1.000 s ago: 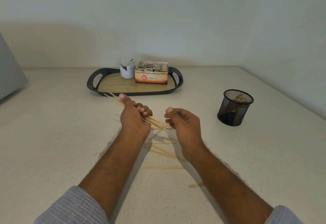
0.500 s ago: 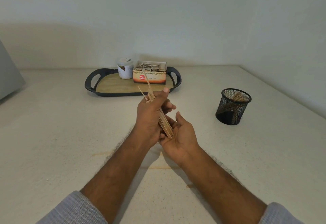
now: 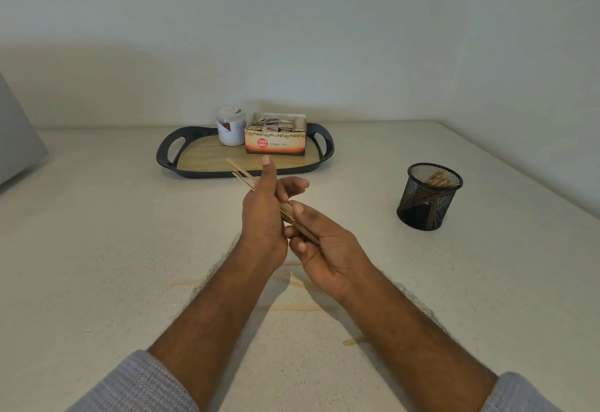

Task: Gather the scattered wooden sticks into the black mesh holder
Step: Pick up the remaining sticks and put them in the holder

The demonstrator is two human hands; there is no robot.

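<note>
Above the middle of the counter, both hands hold one bundle of thin wooden sticks (image 3: 244, 175). My left hand (image 3: 264, 216) grips the bundle's middle, thumb pointing up, and the stick tips jut out to the upper left. My right hand (image 3: 324, 246) pinches the bundle's near end between thumb and fingers. The black mesh holder (image 3: 428, 196) stands to the right, apart from both hands, with some sticks inside it. A few loose sticks (image 3: 293, 307) lie flat on the counter beneath my forearms, partly hidden.
A black-rimmed wooden tray (image 3: 201, 160) sits at the back, carrying a white jar (image 3: 231, 130) and an open box of ginger tea (image 3: 276, 134). A grey object (image 3: 16, 142) leans in at the far left. Walls close off the back and right.
My left hand lifted the bundle off the counter. My right hand turned palm up under it, then closed its thumb and fingers on the near end. The bundle now tilts flatter.
</note>
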